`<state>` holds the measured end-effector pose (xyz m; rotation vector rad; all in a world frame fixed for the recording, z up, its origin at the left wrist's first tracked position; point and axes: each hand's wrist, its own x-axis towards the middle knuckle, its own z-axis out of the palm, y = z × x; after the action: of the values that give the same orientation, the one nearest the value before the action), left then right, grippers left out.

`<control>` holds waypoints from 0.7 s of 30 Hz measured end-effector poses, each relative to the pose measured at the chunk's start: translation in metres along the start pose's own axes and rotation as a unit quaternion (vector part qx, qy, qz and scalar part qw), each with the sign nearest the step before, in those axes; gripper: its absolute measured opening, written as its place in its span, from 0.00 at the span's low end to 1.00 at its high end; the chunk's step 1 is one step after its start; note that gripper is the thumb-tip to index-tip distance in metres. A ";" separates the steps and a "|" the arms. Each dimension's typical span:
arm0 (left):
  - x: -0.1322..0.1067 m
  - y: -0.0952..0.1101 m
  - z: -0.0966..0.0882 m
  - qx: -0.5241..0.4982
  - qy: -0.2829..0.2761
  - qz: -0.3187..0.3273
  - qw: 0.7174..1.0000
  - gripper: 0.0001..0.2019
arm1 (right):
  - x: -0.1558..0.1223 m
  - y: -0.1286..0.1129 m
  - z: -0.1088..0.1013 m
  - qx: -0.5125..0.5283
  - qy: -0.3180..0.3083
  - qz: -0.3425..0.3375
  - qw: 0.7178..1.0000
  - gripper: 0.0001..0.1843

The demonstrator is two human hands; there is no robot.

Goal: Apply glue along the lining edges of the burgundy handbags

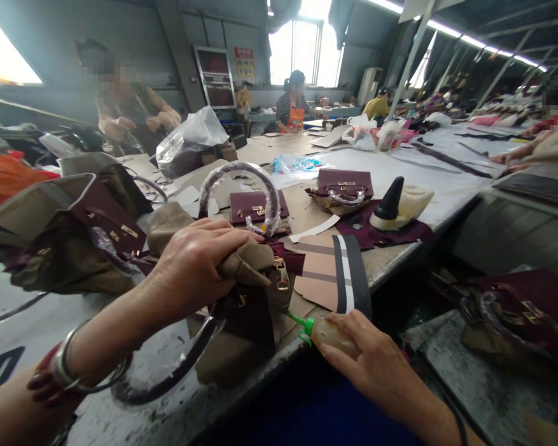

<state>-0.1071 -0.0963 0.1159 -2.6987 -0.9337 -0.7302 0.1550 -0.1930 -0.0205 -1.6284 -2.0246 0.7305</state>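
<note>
My left hand (204,254) is closed over the tan lining at the top of a dark maroon handbag (246,316), which lies at the table's near edge. A gold zipper pull (281,274) shows beside the fingers. The bag's round handle (242,170), wrapped in clear plastic, arches up behind the hand, and a second one curves out below the wrist. In my right hand (363,347) is a squeeze glue bottle (335,337) with amber contents and a green nozzle. The nozzle's tip points at the bag's right side edge; whether it touches, I cannot tell.
More maroon bags stand on the table (446,148): a half-turned one (116,229) at left and a small one (344,186) behind. A black cone (391,201) rests on maroon material. Striped panels (323,272) lie nearby. Another bag (521,310) sits at lower right. Several people work around.
</note>
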 end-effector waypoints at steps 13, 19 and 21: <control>-0.019 0.013 0.001 -0.006 -0.003 0.010 1.000 0.07 | 0.009 0.014 0.006 -0.057 0.035 -0.029 0.997 0.18; -0.029 0.021 -0.008 -0.020 -0.014 0.004 1.000 0.05 | 0.004 0.006 0.002 -0.021 -0.015 -0.011 1.000 0.17; -0.032 0.024 -0.010 -0.024 -0.010 -0.003 1.000 0.04 | 0.004 0.005 0.001 -0.022 -0.008 -0.011 1.000 0.17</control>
<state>-0.1178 -0.1355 0.1074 -2.7507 -0.9411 -0.7381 0.1574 -0.1886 -0.0245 -1.6258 -2.0813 0.6981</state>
